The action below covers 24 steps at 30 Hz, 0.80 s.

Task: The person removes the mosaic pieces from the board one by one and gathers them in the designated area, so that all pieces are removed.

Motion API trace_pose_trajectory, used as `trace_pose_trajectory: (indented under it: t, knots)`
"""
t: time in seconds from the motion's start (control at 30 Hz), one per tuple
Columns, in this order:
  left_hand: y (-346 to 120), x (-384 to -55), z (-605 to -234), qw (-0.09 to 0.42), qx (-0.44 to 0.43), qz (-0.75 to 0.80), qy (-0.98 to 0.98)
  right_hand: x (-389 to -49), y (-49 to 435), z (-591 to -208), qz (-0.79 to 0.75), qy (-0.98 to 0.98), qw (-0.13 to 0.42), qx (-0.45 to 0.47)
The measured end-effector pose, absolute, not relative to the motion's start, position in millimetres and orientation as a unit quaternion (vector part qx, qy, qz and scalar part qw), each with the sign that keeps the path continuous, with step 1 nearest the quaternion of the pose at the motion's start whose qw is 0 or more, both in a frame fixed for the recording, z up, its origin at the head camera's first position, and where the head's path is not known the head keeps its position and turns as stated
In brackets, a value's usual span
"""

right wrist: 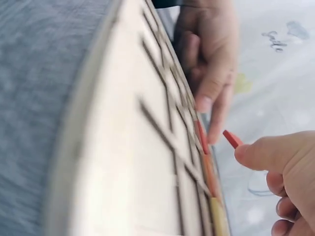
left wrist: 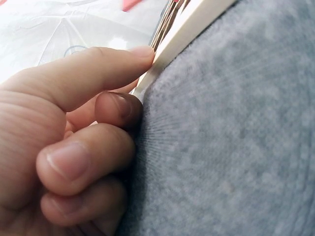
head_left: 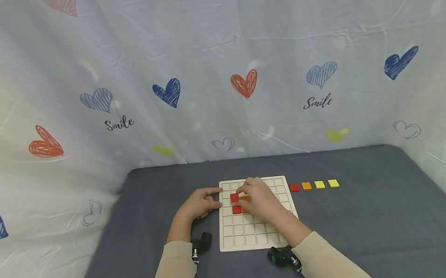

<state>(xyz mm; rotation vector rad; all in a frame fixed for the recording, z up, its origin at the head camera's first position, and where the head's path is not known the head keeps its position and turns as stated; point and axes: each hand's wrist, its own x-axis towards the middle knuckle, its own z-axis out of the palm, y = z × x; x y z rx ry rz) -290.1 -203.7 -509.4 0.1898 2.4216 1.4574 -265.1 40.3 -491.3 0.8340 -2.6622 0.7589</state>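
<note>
A pale wooden grid board [head_left: 230,242] lies flat on the table. My right hand [head_left: 262,203] is over its middle, pinching a small red square tile [right wrist: 232,138] between thumb and finger, close above the board. Set in the grid are a red tile [head_left: 236,209], an orange tile [right wrist: 210,176] and a yellow tile [right wrist: 219,216]; the right hand partly hides this group in the head view. My left hand [head_left: 198,204] rests at the board's left edge, index finger and thumb reaching to it, the other fingers loosely curled under.
Right of the board, a row of loose square tiles lies on the grey tablecloth [head_left: 368,214]: one red [head_left: 295,187], one orange [head_left: 306,186] and two yellow, including the outermost yellow one [head_left: 333,183]. A white curtain [head_left: 203,57] printed with hearts hangs behind the table.
</note>
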Motion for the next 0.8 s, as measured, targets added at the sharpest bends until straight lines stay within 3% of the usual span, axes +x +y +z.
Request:
trace_pose_trajectory:
  t: [0.33,0.8]
  knots:
    - [-202,-290,-509,0.151,0.057,0.503,0.849,-266,52,-465,0.333,-0.912,0.067,0.229]
    - [-203,-290,-511,0.148,0.063,0.51,0.845,-270,95,-438,0.394,-0.895,0.064,0.201]
